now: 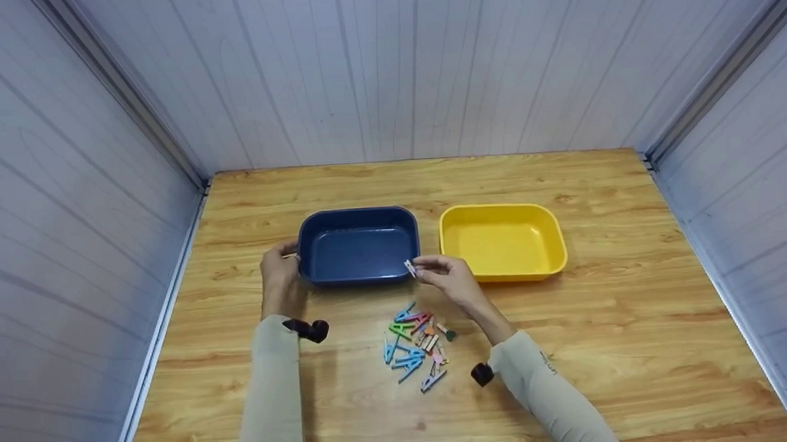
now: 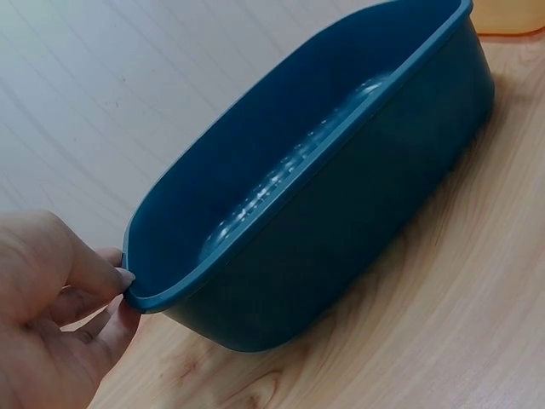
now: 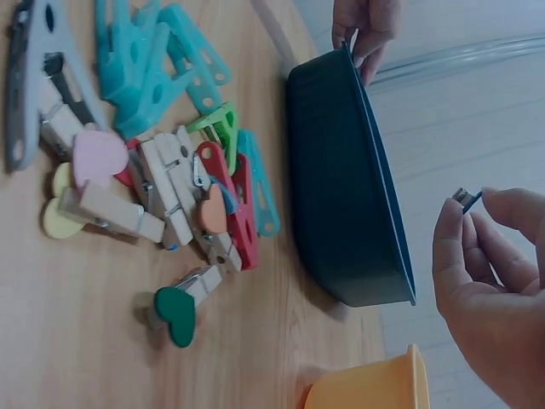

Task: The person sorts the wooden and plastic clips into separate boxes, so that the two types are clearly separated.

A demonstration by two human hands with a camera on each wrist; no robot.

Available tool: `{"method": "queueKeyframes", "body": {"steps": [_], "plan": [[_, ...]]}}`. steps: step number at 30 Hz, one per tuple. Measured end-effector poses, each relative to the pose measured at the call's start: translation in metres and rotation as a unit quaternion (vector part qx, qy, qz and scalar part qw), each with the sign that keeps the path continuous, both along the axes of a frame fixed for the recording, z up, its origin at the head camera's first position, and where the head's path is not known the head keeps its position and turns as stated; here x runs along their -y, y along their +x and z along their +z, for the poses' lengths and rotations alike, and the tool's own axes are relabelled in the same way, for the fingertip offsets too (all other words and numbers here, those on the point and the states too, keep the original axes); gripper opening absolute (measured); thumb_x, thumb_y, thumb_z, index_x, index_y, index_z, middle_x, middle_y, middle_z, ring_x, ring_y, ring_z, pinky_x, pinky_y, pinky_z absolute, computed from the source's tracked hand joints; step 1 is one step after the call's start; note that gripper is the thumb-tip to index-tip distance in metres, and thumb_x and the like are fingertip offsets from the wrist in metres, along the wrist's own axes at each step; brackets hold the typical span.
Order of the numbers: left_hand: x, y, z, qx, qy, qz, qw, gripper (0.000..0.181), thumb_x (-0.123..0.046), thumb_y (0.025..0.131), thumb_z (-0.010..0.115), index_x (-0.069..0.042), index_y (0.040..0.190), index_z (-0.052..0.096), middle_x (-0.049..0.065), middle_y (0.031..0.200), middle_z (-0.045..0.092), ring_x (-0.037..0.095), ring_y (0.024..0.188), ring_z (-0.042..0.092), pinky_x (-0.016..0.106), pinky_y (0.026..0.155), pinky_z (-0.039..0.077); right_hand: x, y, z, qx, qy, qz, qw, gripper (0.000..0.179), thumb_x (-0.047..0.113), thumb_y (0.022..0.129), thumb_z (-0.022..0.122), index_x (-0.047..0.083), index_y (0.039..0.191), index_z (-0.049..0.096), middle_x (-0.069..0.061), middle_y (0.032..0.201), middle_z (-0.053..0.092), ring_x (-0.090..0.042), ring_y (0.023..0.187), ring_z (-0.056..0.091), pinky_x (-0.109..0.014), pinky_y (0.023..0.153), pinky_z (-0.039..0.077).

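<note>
My left hand is at the left end of a dark blue plastic bin, thumb and fingers pinching its rim. Between thumb and fingertips my right hand pinches a small pale clothespin, held up at the bin's front right corner. The right wrist view shows just a short end of that clothespin. In front of the bin lies a loose pile of clothespins, with blue plastic ones, a green one, a red one and wooden ones bearing hearts, such as a dark green heart.
A yellow bin stands right of the blue one, a narrow gap between them. Both rest on a wood-grain table. Pale panel walls rise at the back and both sides.
</note>
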State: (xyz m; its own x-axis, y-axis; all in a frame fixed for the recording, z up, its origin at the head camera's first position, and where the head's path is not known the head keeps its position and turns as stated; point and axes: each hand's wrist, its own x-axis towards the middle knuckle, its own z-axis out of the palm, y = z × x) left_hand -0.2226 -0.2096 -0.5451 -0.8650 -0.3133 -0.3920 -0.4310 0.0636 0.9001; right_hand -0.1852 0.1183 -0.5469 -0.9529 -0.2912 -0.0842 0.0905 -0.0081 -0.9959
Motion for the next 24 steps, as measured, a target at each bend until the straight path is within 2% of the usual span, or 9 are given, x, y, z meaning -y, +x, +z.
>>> {"method": "queueKeyframes", "body": {"steps": [3, 6, 12, 19, 24], "plan": [[0.002, 0.001, 0.0, -0.015, -0.077, -0.033, 0.9964, 0.042, 0.004, 0.089, 0.044, -0.003, 0.129, 0.057, 0.016, 0.129, 0.056, 0.029, 0.115, 0.054, 0.035, 0.091, 0.047, 0.003, -0.005, 0.002, -0.002, 0.004, -0.007, 1.0, 0.03, 0.003, 0.089, 0.064, -0.006, 0.118, 0.062, -0.02, 0.112, 0.065, -0.02, 0.096, 0.065, -0.034, 0.087, 0.054], [0.003, 0.001, -0.002, -0.024, -0.123, -0.049, 0.9909, 0.041, 0.002, 0.089, 0.044, -0.001, 0.128, 0.058, 0.017, 0.127, 0.058, 0.028, 0.115, 0.053, 0.033, 0.091, 0.045, 0.007, -0.011, 0.004, 0.002, 0.006, -0.015, 0.9999, 0.03, 0.002, 0.088, 0.064, -0.007, 0.117, 0.062, -0.022, 0.112, 0.065, -0.021, 0.095, 0.065, -0.037, 0.089, 0.054], [0.002, -0.001, -0.003, -0.024, -0.115, -0.047, 0.9919, 0.041, 0.002, 0.09, 0.045, -0.002, 0.129, 0.058, 0.016, 0.127, 0.059, 0.027, 0.115, 0.053, 0.033, 0.091, 0.045, 0.015, -0.022, 0.006, 0.014, 0.02, -0.038, 0.999, 0.027, 0.002, 0.089, 0.064, -0.003, 0.116, 0.065, -0.018, 0.11, 0.066, -0.016, 0.093, 0.064, -0.03, 0.087, 0.054], [0.003, -0.002, -0.003, -0.025, -0.111, -0.035, 0.9929, 0.04, 0.002, 0.089, 0.046, -0.002, 0.127, 0.059, 0.015, 0.125, 0.059, 0.026, 0.114, 0.053, 0.034, 0.094, 0.044, 0.029, -0.034, 0.009, 0.01, 0.027, -0.049, 0.9984, 0.026, 0.003, 0.088, 0.065, -0.004, 0.113, 0.066, -0.019, 0.11, 0.067, -0.013, 0.089, 0.064, -0.026, 0.083, 0.054], [0.002, 0.0, -0.002, -0.022, -0.096, -0.034, 0.9946, 0.041, 0.002, 0.09, 0.046, -0.003, 0.128, 0.058, 0.015, 0.127, 0.058, 0.026, 0.113, 0.053, 0.032, 0.09, 0.045, 0.037, -0.039, 0.009, 0.002, 0.028, -0.061, 0.9977, 0.024, 0.0, 0.087, 0.065, -0.006, 0.111, 0.066, -0.019, 0.107, 0.068, -0.012, 0.087, 0.064, -0.023, 0.08, 0.054]]}}
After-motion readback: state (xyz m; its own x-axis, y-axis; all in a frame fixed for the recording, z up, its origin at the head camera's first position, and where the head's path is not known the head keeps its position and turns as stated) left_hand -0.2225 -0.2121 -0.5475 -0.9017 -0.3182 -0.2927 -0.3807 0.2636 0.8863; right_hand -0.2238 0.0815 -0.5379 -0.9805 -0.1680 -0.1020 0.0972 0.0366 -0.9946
